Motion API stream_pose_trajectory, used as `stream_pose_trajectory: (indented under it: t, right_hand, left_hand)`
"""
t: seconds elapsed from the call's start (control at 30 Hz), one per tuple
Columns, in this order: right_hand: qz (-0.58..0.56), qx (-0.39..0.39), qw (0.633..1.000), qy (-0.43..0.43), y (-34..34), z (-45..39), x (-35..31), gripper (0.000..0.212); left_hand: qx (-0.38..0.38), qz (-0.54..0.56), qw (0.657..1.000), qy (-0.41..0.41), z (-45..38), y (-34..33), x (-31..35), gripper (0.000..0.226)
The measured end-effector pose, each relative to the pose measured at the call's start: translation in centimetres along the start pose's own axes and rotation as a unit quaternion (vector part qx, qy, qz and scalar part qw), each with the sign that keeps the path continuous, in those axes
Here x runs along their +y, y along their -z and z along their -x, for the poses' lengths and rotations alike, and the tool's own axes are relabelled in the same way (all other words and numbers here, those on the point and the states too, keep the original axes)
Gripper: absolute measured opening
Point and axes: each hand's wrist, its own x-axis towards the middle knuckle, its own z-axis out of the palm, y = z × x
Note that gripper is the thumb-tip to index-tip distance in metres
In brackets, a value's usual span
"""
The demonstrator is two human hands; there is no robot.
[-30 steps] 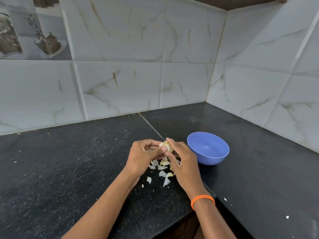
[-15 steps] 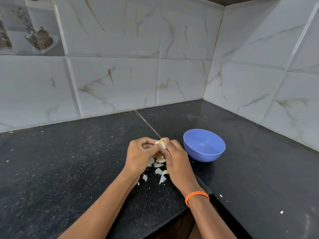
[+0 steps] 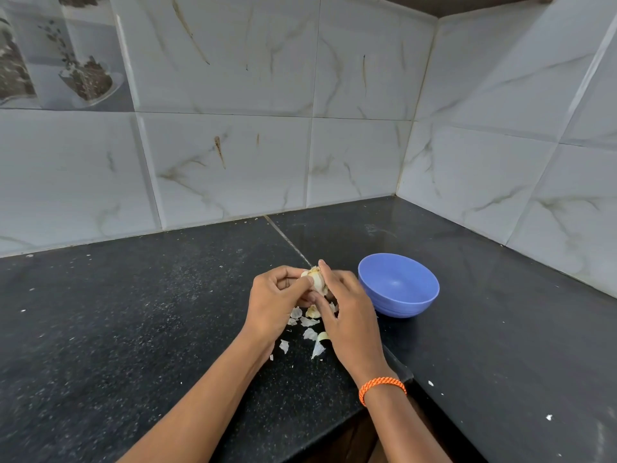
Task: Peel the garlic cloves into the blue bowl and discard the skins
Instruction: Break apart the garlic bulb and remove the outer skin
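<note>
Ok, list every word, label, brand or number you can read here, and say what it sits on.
None to read: no text on the blue bowl, the black counter or the marbled wall tiles.
The picture tile at top left shows only an image, no lettering.

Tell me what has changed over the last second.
Little has changed. Both hands, left and right, keep hold of the garlic above the counter, working at it; the right fingers have shifted slightly over its top. The bowl stays put with nothing visible inside, and the skins lie as before under the hands.
</note>
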Motion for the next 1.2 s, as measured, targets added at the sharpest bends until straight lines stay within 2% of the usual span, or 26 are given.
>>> stream_pose_trajectory:
  t: [0.07, 0.13, 0.33, 0.43, 0.53, 0.63, 0.77, 0.93, 1.2]
  right_hand:
    - [0.061, 0.029, 0.997, 0.038, 0.2, 0.1, 0.0, 0.061]
    - [0.089, 0.037, 0.992, 0.076, 0.4, 0.1, 0.0, 0.054]
    - [0.136, -0.004, 0.98, 0.145, 0.5, -0.1, 0.9, 0.052]
    - [0.155, -0.005, 0.975, 0.162, 0.3, -0.2, 0.7, 0.049]
    - [0.137, 0.002, 0.978, 0.158, 0.0, -0.3, 0.5, 0.048]
    - [0.11, 0.009, 0.983, 0.149, -0.2, -0.3, 0.6, 0.045]
    - [0.137, 0.004, 0.979, 0.154, -0.6, -0.4, 0.6, 0.048]
    - [0.149, 0.012, 0.972, 0.18, -0.9, -1.0, 0.1, 0.051]
    - [0.159, 0.041, 0.954, 0.25, -0.7, -1.8, 0.2, 0.032]
  left_hand:
    - [0.004, 0.01, 1.0, 0.015, 0.0, 0.0, 0.0, 0.008]
    - [0.002, 0.019, 0.999, 0.026, -0.1, 0.2, -0.1, 0.01]
    - [-0.025, -0.007, 0.999, 0.035, -0.1, 0.1, -0.2, 0.021]
    - [-0.042, -0.041, 0.998, 0.032, -0.4, -0.1, -0.4, 0.031]
    - [-0.06, -0.127, 0.99, -0.007, -0.4, -0.2, -0.7, 0.041]
    - [-0.071, -0.144, 0.987, -0.019, -0.2, -0.6, -1.1, 0.048]
    - [-0.044, -0.122, 0.992, -0.001, 0.1, -1.3, -1.3, 0.046]
    - [0.015, -0.094, 0.995, -0.016, 0.6, -2.4, -1.1, 0.044]
    - [0.046, -0.04, 0.998, 0.016, 0.6, -3.0, -0.8, 0.04]
